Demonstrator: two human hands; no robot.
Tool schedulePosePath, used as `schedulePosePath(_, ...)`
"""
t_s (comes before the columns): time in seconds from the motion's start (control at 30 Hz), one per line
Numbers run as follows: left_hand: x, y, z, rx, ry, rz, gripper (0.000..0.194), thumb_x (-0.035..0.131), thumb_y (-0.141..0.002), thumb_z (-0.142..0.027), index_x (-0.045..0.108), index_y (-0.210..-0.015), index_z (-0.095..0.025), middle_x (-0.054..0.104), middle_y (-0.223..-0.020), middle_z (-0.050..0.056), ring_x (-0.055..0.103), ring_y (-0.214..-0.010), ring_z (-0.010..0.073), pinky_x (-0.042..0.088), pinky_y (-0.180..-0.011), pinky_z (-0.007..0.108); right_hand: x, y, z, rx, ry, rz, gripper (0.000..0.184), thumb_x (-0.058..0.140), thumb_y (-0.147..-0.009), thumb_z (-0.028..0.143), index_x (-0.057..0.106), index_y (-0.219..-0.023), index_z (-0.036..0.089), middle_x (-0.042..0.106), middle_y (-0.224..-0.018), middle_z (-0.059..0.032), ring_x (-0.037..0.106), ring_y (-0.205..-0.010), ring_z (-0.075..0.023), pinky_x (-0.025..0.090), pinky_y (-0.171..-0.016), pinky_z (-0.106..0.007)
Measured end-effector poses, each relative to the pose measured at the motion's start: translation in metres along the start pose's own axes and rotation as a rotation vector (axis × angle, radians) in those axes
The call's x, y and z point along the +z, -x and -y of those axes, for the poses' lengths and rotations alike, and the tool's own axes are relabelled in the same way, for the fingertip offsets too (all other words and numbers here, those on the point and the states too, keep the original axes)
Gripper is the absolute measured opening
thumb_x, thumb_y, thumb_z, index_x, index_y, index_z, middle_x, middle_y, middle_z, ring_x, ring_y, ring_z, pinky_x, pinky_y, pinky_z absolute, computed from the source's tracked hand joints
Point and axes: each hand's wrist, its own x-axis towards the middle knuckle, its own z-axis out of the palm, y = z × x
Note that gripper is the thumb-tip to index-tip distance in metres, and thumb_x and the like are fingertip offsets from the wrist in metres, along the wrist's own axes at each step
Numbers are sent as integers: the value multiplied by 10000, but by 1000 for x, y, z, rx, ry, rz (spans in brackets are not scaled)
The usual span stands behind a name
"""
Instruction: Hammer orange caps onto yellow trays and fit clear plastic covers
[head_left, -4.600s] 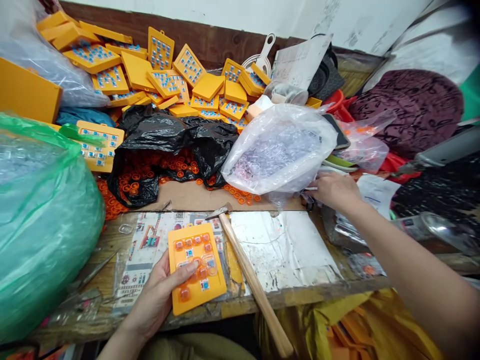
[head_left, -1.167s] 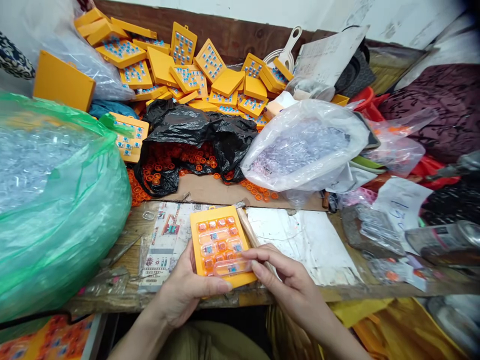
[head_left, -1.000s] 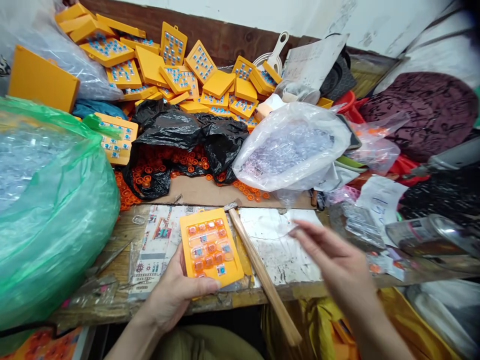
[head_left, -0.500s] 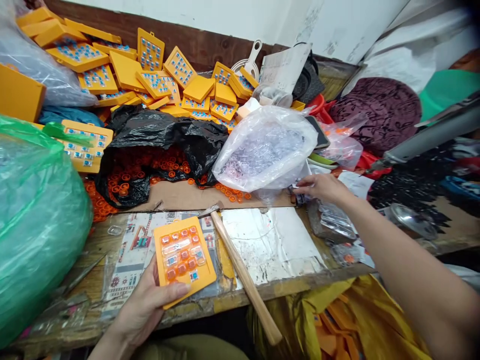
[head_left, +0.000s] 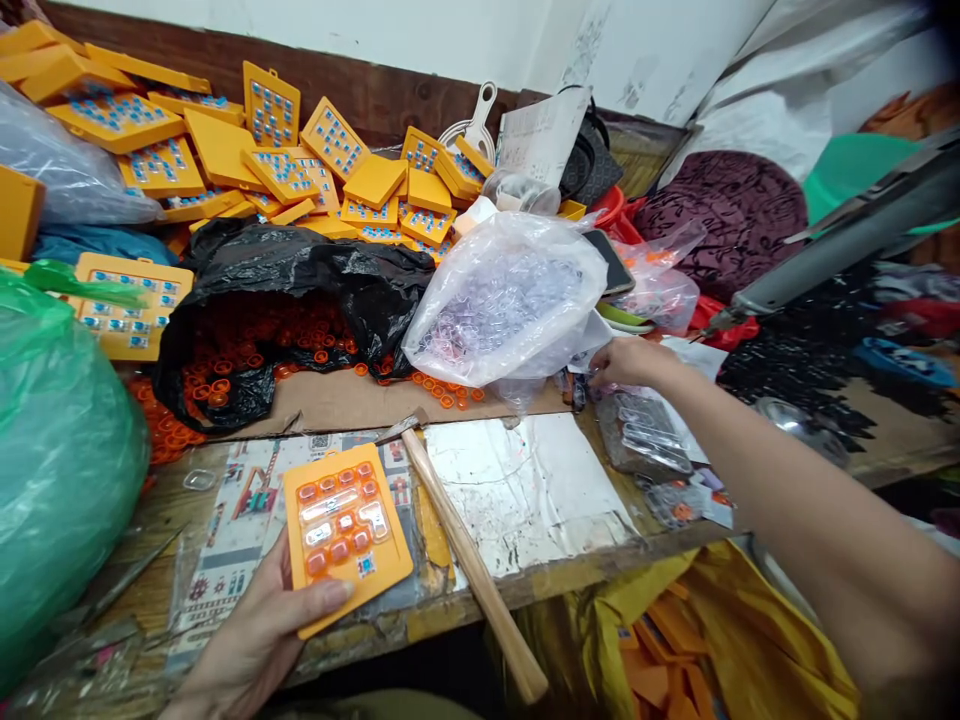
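Note:
My left hand [head_left: 281, 610] grips a yellow-orange plastic keypad panel [head_left: 346, 592] by its lower left edge, thumb on top. Orange and clear keycaps fill most of its face; one spot near the bottom shows a bare blue switch. My right hand [head_left: 626, 362] reaches to the far side of the bench, fingers bent down and together at some small dark pieces [head_left: 576, 388]. Its fingertips are partly hidden, so what they pinch is unclear. An open bag of clear keycaps [head_left: 510, 300] lies just left of it. Between my hands rests a hammer [head_left: 472, 560] with a wooden handle.
Behind, yellow panels with blue switches [head_left: 281, 172] are heaped up. A black bag [head_left: 262, 255] spills orange keycaps. A green bag [head_left: 67, 480] bulges at the left. A grey metal bar [head_left: 825, 245] juts in from the right. Below the bench edge hangs a yellow sack [head_left: 750, 620] of orange pieces.
The view has swung slightly to the right. My right hand's fingers have curled downward at the small dark pieces. My left hand still holds the keypad panel.

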Motion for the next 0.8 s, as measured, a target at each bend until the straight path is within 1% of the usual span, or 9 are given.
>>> schedulePosePath(0.07, 0, 0, 0, 2, 3, -6, 1177, 875, -527, -141, 203, -1488, -242, 678, -1210, 150, 636, -1098, 373, 545, -932, 443, -13, -2, 2, 67, 17, 83, 397, 356, -999, 404, 625, -1137, 147, 587, -1184, -55, 613, -1058, -217, 487, -880, -386)
schedulePosePath(0.13, 0, 0, 0, -3, 5, -14, 1172, 877, -521, -137, 219, -1485, -238, 688, -1191, 148, 641, -1089, 374, 548, -929, 441, -27, 0, 2, 127, 32, 153, 384, 388, -993, 401, 613, -1148, 132, 586, -1183, -67, 618, -1041, -211, 491, -872, -398)
schedulePosePath(0.2, 0, 0, 0, -20, 2, -25, 1150, 876, -519, -127, 248, -1477, -226, 705, -1154, 150, 652, -1069, 375, 553, -919, 445, -38, 4, 0, 166, 4, 172, 326, 504, -961, 371, 585, -1178, 142, 591, -1184, -86, 626, -1007, -197, 513, -849, -410)
schedulePosePath(0.27, 0, 0, 0, -34, -7, -31, 1104, 872, -528, -123, 291, -1463, -211, 720, -1117, 151, 665, -1043, 373, 554, -916, 449, -43, 8, -4, 188, -43, 161, 317, 576, -927, 340, 573, -1189, 161, 600, -1182, -87, 628, -986, -197, 532, -832, -410)
schedulePosePath(0.4, 1, 0, -2, -46, -25, -37, 1043, 866, -537, -119, 349, -1440, -191, 727, -1098, 154, 682, -1004, 369, 545, -929, 456, -40, 12, -9, 206, -155, 144, 316, 589, -920, 317, 569, -1197, 166, 601, -1188, -83, 626, -981, -202, 539, -820, -404)
schedulePosePath(0.47, 1, 1, -2, -50, -25, -38, 1059, 868, -532, -119, 338, -1445, -188, 726, -1099, 155, 680, -1008, 371, 544, -931, 458, -38, 13, -10, 214, -209, 152, 306, 584, -923, 315, 573, -1189, 166, 605, -1178, -81, 628, -970, -197, 542, -811, -396)
schedulePosePath(0.57, 2, 0, -2, -42, -12, -31, 1106, 874, -527, -122, 291, -1464, -206, 719, -1124, 147, 653, -1065, 373, 541, -940, 452, -34, 15, -11, 227, -279, 140, 305, 583, -923, 316, 572, -1188, 165, 608, -1167, -78, 631, -957, -193, 546, -799, -390)
schedulePosePath(0.67, 1, 0, -1, -40, -5, -31, 1112, 873, -530, -123, 279, -1466, -218, 711, -1148, 140, 631, -1106, 372, 531, -958, 449, -29, 17, -12, 237, -341, 94, 319, 584, -923, 321, 565, -1200, 164, 605, -1174, -80, 629, -966, -199, 543, -805, -398)
schedulePosePath(0.8, 0, 0, 0, -45, -8, -22, 1063, 867, -543, -130, 319, -1451, -207, 707, -1157, 138, 623, -1120, 368, 520, -975, 450, -30, 21, -8, 211, -450, 4, 306, 587, -921, 317, 574, -1184, 160, 607, -1166, -79, 630, -961, -195, 543, -802, -392)
